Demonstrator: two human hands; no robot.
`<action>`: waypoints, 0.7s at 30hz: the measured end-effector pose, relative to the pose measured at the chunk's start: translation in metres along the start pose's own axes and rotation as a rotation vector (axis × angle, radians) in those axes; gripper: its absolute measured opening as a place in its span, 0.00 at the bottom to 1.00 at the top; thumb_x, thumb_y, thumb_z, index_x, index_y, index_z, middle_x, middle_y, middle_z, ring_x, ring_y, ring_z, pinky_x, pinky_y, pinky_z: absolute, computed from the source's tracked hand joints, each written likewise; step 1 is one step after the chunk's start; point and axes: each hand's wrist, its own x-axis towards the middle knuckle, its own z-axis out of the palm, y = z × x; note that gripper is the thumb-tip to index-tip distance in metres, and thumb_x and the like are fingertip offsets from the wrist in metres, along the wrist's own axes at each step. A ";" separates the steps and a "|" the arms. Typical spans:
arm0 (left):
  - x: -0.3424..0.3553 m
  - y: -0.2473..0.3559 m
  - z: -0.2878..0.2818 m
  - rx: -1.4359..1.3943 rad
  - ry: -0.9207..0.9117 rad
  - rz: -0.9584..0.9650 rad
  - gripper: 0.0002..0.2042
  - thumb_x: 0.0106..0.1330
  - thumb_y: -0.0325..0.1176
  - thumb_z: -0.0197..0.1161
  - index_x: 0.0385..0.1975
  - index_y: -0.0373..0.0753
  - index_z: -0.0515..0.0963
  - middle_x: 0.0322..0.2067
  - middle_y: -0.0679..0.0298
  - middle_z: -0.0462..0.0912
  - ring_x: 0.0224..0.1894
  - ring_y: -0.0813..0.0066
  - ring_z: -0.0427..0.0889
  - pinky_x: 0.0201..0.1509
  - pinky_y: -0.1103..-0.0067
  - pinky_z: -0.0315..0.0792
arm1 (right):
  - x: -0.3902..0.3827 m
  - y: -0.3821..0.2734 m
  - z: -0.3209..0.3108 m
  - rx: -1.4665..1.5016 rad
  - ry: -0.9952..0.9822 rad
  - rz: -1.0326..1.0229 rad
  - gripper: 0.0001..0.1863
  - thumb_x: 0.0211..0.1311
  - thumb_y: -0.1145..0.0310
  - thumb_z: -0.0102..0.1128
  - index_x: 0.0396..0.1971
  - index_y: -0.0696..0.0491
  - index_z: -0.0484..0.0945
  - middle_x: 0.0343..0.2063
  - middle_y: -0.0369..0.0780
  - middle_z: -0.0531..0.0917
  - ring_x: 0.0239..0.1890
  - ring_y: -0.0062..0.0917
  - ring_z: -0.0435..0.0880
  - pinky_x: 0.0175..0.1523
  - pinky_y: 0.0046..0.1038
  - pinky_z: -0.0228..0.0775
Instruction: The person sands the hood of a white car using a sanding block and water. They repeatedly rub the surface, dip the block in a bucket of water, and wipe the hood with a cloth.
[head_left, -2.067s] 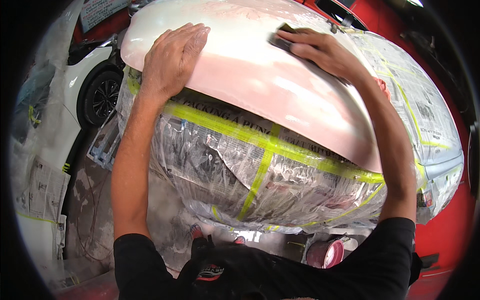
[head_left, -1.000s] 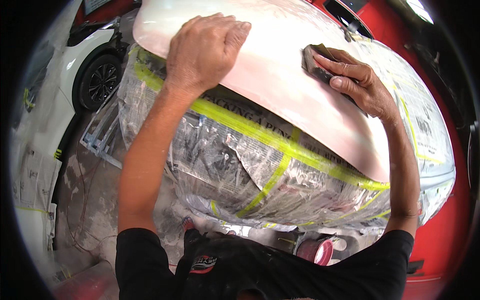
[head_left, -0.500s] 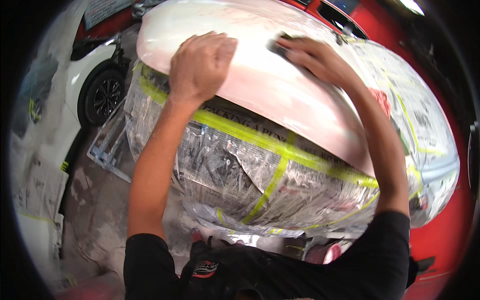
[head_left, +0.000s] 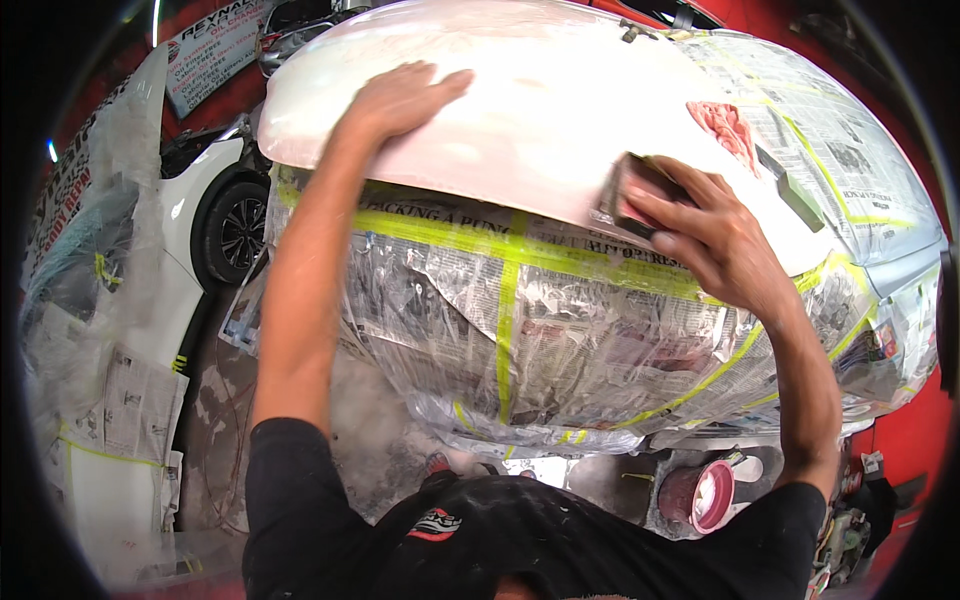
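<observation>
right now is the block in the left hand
No, the right hand grips the block, while the left hand rests on the panel.

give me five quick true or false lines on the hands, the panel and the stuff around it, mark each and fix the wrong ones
1. The right hand holds a dark block. True.
2. A blue cloth lies on the pale panel. False: the cloth is pink.
3. Newspaper and yellow-green tape cover the area below the panel's near edge. True.
4. The left hand holds a brush. False: it holds nothing and lies on the panel.
5. The dark pink bucket stands on top of the panel. False: it stands down below the masked area, toward the person's right.
6. A green-faced block lies near the cloth. True.
</observation>
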 end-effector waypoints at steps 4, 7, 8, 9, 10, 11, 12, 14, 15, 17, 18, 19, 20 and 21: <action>0.012 0.114 -0.003 -0.030 -0.123 -0.012 0.55 0.60 0.81 0.43 0.70 0.31 0.68 0.72 0.43 0.64 0.77 0.49 0.60 0.80 0.62 0.54 | -0.067 0.012 -0.020 0.118 0.121 0.130 0.25 0.64 0.67 0.65 0.62 0.47 0.81 0.67 0.53 0.74 0.67 0.48 0.75 0.71 0.42 0.65; 0.007 0.142 -0.011 -0.004 -0.248 -0.021 0.58 0.62 0.80 0.42 0.70 0.24 0.64 0.73 0.38 0.61 0.77 0.45 0.57 0.80 0.61 0.55 | -0.098 0.022 -0.030 0.240 0.223 0.211 0.25 0.65 0.69 0.63 0.63 0.54 0.80 0.66 0.56 0.74 0.70 0.46 0.73 0.72 0.40 0.62; 0.002 0.146 -0.008 -0.001 -0.217 -0.005 0.57 0.63 0.80 0.41 0.71 0.24 0.63 0.73 0.38 0.61 0.78 0.45 0.57 0.80 0.61 0.54 | -0.105 0.027 -0.029 0.291 0.271 0.218 0.25 0.65 0.68 0.62 0.63 0.55 0.80 0.66 0.56 0.74 0.70 0.45 0.73 0.72 0.40 0.62; -0.004 0.154 -0.005 0.003 -0.182 0.017 0.57 0.64 0.80 0.41 0.71 0.24 0.63 0.73 0.38 0.61 0.78 0.46 0.57 0.80 0.62 0.53 | -0.110 0.031 -0.031 0.291 0.302 0.207 0.24 0.69 0.66 0.60 0.64 0.55 0.79 0.66 0.55 0.74 0.69 0.43 0.73 0.72 0.39 0.61; -0.013 0.165 -0.007 0.007 -0.148 0.036 0.56 0.64 0.79 0.40 0.71 0.25 0.62 0.73 0.38 0.61 0.78 0.47 0.56 0.80 0.62 0.53 | -0.109 0.033 -0.031 0.295 0.331 0.202 0.24 0.71 0.65 0.58 0.64 0.56 0.78 0.66 0.55 0.75 0.68 0.43 0.74 0.72 0.38 0.60; -0.022 0.177 -0.011 0.012 -0.181 0.080 0.54 0.68 0.78 0.36 0.72 0.26 0.61 0.73 0.38 0.60 0.78 0.47 0.55 0.81 0.61 0.52 | -0.107 0.036 -0.029 0.309 0.363 0.209 0.24 0.71 0.65 0.57 0.65 0.55 0.78 0.65 0.54 0.75 0.68 0.42 0.75 0.72 0.38 0.60; -0.024 0.180 -0.002 0.019 -0.146 0.107 0.54 0.69 0.77 0.34 0.73 0.26 0.60 0.73 0.38 0.60 0.78 0.47 0.55 0.81 0.61 0.50 | -0.103 0.036 -0.031 0.314 0.388 0.212 0.24 0.72 0.65 0.56 0.65 0.55 0.77 0.65 0.53 0.76 0.67 0.41 0.75 0.72 0.38 0.61; -0.043 0.205 0.001 -0.009 -0.101 0.215 0.53 0.70 0.77 0.32 0.72 0.26 0.60 0.72 0.37 0.62 0.78 0.47 0.57 0.82 0.61 0.47 | -0.092 0.036 -0.025 0.307 0.445 0.239 0.25 0.72 0.65 0.57 0.66 0.54 0.77 0.63 0.51 0.78 0.66 0.39 0.76 0.71 0.36 0.62; -0.053 0.215 0.006 -0.009 -0.033 0.237 0.53 0.70 0.77 0.32 0.72 0.26 0.62 0.71 0.37 0.63 0.77 0.46 0.58 0.82 0.61 0.48 | -0.086 0.035 -0.023 0.333 0.462 0.244 0.25 0.72 0.65 0.57 0.66 0.54 0.77 0.63 0.51 0.78 0.66 0.38 0.76 0.71 0.36 0.62; -0.071 0.225 0.019 0.011 0.132 0.292 0.52 0.70 0.76 0.32 0.70 0.27 0.65 0.70 0.38 0.65 0.75 0.46 0.62 0.81 0.61 0.51 | -0.076 0.034 -0.021 0.385 0.477 0.242 0.24 0.71 0.66 0.58 0.65 0.54 0.78 0.64 0.50 0.78 0.66 0.37 0.76 0.71 0.34 0.63; -0.073 0.223 0.020 -0.007 0.152 0.310 0.52 0.70 0.76 0.33 0.69 0.27 0.66 0.70 0.39 0.66 0.75 0.47 0.62 0.81 0.61 0.51 | -0.074 0.032 -0.020 0.387 0.455 0.242 0.24 0.71 0.66 0.59 0.65 0.54 0.78 0.64 0.50 0.78 0.65 0.37 0.77 0.70 0.34 0.63; -0.076 0.219 0.020 -0.026 0.173 0.330 0.51 0.70 0.76 0.33 0.69 0.28 0.66 0.70 0.40 0.66 0.75 0.47 0.62 0.81 0.61 0.52 | -0.071 0.029 -0.019 0.389 0.433 0.244 0.24 0.71 0.67 0.59 0.65 0.54 0.78 0.64 0.50 0.78 0.65 0.36 0.77 0.70 0.34 0.63; -0.077 0.216 0.019 -0.046 0.193 0.351 0.51 0.70 0.76 0.34 0.69 0.29 0.67 0.70 0.41 0.66 0.75 0.48 0.63 0.81 0.61 0.52 | -0.070 0.029 -0.017 0.390 0.412 0.247 0.23 0.71 0.67 0.59 0.65 0.54 0.78 0.63 0.50 0.78 0.65 0.36 0.77 0.70 0.34 0.64; -0.077 0.213 0.020 -0.008 0.153 0.328 0.46 0.73 0.72 0.32 0.70 0.31 0.67 0.71 0.44 0.67 0.76 0.51 0.62 0.81 0.61 0.52 | -0.070 0.031 -0.015 0.380 0.403 0.221 0.23 0.71 0.69 0.59 0.64 0.54 0.79 0.63 0.50 0.78 0.64 0.37 0.78 0.70 0.34 0.65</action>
